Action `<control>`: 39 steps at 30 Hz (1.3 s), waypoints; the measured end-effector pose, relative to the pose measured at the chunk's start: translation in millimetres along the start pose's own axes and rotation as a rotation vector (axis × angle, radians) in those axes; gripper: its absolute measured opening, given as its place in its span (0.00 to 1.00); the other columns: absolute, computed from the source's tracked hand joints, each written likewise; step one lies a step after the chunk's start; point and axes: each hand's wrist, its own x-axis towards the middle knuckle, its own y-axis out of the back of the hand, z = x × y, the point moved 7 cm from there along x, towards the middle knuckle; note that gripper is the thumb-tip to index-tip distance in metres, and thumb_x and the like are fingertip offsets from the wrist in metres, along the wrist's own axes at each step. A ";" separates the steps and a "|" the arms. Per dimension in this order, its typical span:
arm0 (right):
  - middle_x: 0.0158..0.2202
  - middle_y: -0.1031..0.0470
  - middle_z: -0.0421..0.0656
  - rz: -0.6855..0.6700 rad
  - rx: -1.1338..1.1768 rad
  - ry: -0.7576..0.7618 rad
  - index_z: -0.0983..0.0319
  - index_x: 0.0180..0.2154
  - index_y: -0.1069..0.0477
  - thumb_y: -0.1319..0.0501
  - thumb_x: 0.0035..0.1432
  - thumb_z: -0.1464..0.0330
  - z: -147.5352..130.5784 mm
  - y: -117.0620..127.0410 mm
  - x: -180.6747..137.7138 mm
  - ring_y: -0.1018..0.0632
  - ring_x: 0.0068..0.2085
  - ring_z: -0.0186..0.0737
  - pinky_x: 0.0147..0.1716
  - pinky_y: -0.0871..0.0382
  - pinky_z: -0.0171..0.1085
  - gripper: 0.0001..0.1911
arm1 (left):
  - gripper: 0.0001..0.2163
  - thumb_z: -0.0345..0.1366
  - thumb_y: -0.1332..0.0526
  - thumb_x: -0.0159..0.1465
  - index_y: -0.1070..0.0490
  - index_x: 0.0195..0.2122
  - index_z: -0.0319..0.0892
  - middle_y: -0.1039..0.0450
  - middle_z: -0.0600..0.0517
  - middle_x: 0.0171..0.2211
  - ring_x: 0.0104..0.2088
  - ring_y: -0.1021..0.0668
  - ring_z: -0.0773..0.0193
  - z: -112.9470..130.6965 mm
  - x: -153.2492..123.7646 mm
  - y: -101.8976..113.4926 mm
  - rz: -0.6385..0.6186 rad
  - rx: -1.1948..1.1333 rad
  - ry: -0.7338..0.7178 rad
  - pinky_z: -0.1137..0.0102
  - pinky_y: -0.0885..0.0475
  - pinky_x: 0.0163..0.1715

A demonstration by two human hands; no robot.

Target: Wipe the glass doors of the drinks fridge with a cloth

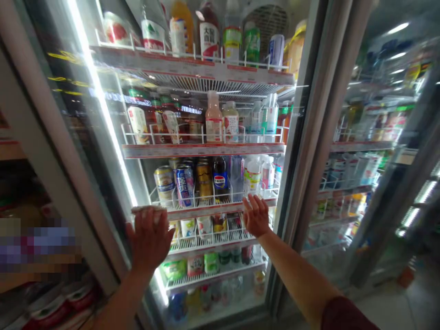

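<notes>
My left hand (pixel 149 236) is raised in front of the drinks cooler, palm forward. A thin pale edge, which looks like a cloth (pixel 137 209), shows past its fingertips; most of it is hidden behind the fingers. Farther right, my right hand (pixel 256 215) is up with its fingers apart and nothing visible in it. Both hands appear at the glass door (pixel 165 103), which carries reflections of lights; whether the right palm touches it I cannot tell. Behind the hands are a blue-and-purple can (pixel 185 184), a gold can (pixel 204 181) and a dark Pepsi bottle (pixel 220 176) on a wire shelf (pixel 199 211).
Upper shelves hold several bottles, among them a pink bottle (pixel 213 119). A metal door frame (pixel 316 114) stands to the right, with another cooler (pixel 360 146) beyond it. Another frame (pixel 44 133) slants along the left, and packaged goods (pixel 58 305) lie at lower left.
</notes>
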 end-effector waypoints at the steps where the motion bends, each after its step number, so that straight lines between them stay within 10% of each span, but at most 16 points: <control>1: 0.62 0.27 0.51 -0.002 0.002 -0.001 0.61 0.67 0.38 0.45 0.66 0.70 0.0 -0.1 0.3 0.34 0.68 0.47 0.69 0.44 0.48 0.29 | 0.35 0.41 0.40 0.67 0.51 0.74 0.53 0.58 0.40 0.75 0.73 0.50 0.32 -2.3 6.9 1.5 -0.004 0.009 -0.010 0.30 0.55 0.68; 6: 0.61 0.27 0.51 0.019 0.002 0.003 0.62 0.67 0.38 0.45 0.66 0.70 -0.3 2.5 2.1 0.35 0.68 0.47 0.69 0.44 0.48 0.29 | 0.32 0.43 0.48 0.72 0.54 0.75 0.43 0.63 0.40 0.76 0.74 0.55 0.34 -24.1 94.7 31.9 0.070 0.038 0.114 0.32 0.62 0.68; 14: 0.60 0.24 0.50 0.000 0.021 -0.001 0.62 0.70 0.41 0.45 0.67 0.69 1.0 0.7 0.6 0.33 0.68 0.46 0.70 0.46 0.47 0.31 | 0.30 0.43 0.43 0.71 0.47 0.73 0.47 0.52 0.38 0.74 0.74 0.53 0.38 50.4 61.3 0.2 -0.036 0.030 -0.152 0.34 0.58 0.70; 20: 0.62 0.26 0.49 -0.008 0.028 -0.014 0.59 0.70 0.42 0.44 0.67 0.68 2.2 1.4 1.2 0.32 0.67 0.45 0.69 0.46 0.46 0.31 | 0.31 0.43 0.47 0.72 0.51 0.74 0.43 0.61 0.40 0.76 0.75 0.56 0.37 33.9 139.1 28.9 0.078 -0.050 0.112 0.33 0.67 0.69; 27: 0.59 0.25 0.49 -0.006 0.050 0.004 0.61 0.70 0.43 0.44 0.67 0.68 1.7 6.4 7.5 0.33 0.66 0.45 0.69 0.46 0.46 0.32 | 0.30 0.46 0.42 0.71 0.46 0.73 0.52 0.47 0.46 0.73 0.75 0.54 0.47 118.5 90.8 -11.6 -0.038 -0.138 -0.279 0.40 0.63 0.73; 34: 0.61 0.27 0.50 -0.129 0.258 -0.228 0.58 0.71 0.44 0.46 0.67 0.71 -9.6 22.0 36.6 0.30 0.64 0.47 0.63 0.36 0.48 0.32 | 0.30 0.44 0.51 0.74 0.56 0.75 0.46 0.70 0.49 0.77 0.76 0.61 0.43 97.9 138.7 7.7 0.065 -0.199 0.078 0.42 0.63 0.73; 39: 0.65 0.32 0.52 -0.145 0.453 -0.329 0.59 0.74 0.56 0.48 0.71 0.67 -20.3 22.0 56.3 0.30 0.65 0.44 0.62 0.28 0.44 0.34 | 0.32 0.50 0.62 0.75 0.72 0.76 0.46 0.67 0.42 0.76 0.76 0.59 0.49 187.8 89.1 -14.7 -0.013 -0.520 -0.239 0.46 0.50 0.72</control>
